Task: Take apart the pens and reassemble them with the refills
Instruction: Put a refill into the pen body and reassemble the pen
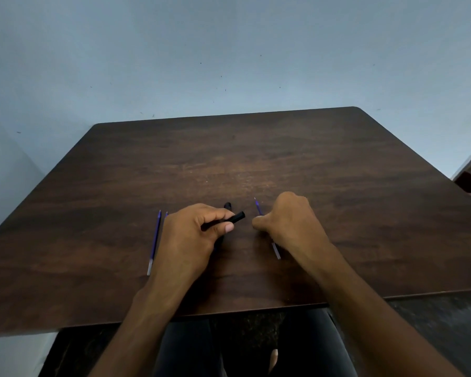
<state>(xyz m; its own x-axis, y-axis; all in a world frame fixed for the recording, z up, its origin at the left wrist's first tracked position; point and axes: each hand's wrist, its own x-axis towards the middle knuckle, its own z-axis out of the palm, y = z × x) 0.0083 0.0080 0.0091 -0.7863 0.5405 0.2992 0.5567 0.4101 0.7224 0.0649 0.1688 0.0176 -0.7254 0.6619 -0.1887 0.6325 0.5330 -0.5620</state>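
Observation:
My left hand [195, 235] grips a black pen barrel [235, 217] whose open end points right, just above the dark wooden table [337, 200]. A second black pen [227, 205] lies on the table behind that hand, mostly hidden by it. My right hand [286, 221] is curled over a thin purple refill [258, 206]; its tip sticks out past the knuckles and its pale rear end [276, 251] shows below the hand. Left of my left hand, a loose purple refill [154, 243] lies on the table. The tip of another refill [166, 213] peeks out beside it.
The table's near edge [229, 312] runs just over my lap. A light blue wall stands behind the far edge. At the far right, a dark piece of furniture with a round cutout [469, 183] adjoins the table.

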